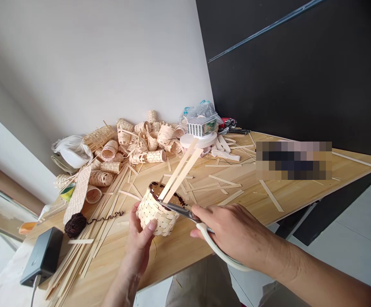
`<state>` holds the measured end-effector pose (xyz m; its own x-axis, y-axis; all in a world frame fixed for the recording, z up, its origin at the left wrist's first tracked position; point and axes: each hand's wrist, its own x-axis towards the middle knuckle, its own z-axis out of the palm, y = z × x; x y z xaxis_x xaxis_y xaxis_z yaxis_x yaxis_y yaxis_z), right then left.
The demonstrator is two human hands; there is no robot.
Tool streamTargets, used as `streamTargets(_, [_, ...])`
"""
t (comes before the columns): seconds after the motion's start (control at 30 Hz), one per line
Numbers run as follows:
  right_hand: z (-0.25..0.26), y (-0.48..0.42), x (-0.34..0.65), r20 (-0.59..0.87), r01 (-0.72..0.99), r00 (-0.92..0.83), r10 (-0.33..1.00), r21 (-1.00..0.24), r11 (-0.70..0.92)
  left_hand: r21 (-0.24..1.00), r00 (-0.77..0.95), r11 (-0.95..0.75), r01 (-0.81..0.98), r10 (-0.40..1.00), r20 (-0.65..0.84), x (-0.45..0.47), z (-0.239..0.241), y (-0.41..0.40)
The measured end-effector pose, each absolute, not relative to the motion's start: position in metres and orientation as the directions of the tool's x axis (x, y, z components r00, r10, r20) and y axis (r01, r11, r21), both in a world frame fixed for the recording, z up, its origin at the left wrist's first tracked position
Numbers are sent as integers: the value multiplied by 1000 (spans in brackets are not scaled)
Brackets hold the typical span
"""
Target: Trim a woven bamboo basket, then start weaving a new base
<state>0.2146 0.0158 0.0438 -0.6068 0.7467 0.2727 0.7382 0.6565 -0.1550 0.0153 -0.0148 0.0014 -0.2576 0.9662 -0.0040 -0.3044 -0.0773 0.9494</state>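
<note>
My left hand point(139, 241) is wrapped round a small woven bamboo basket point(156, 212) with a dark brown rim, held near the table's front edge. Two long bamboo strips point(182, 168) stick up out of the basket and lean to the right. My right hand point(233, 232) is closed on a pair of scissors point(185, 211) with white handles. The metal blades reach the base of the strips at the basket's rim.
A heap of small woven baskets point(134, 143) lies at the back of the wooden table point(300, 187). Loose bamboo strips point(86, 243) lie at the left and middle. There is a ball of brown twine point(75, 224), a black box point(42, 256), a white plastic bag point(71, 151) and a round white stand point(198, 138).
</note>
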Motion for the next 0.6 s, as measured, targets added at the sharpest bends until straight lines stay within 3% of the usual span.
streamTargets(0.23, [37,20,214,341,745,-581,739,-143,652,958,-235,-53,-280,972,-15,15,5,-15])
streamTargets(0.43, [34,19,216,339,723,-580,741,-204,660,960,-247,-45,-275,969,-26,16,6,-15])
streamTargets(0.6, [34,20,216,330,745,-570,752,-177,643,963,-239,-51,-266,971,-15,16,5,-15])
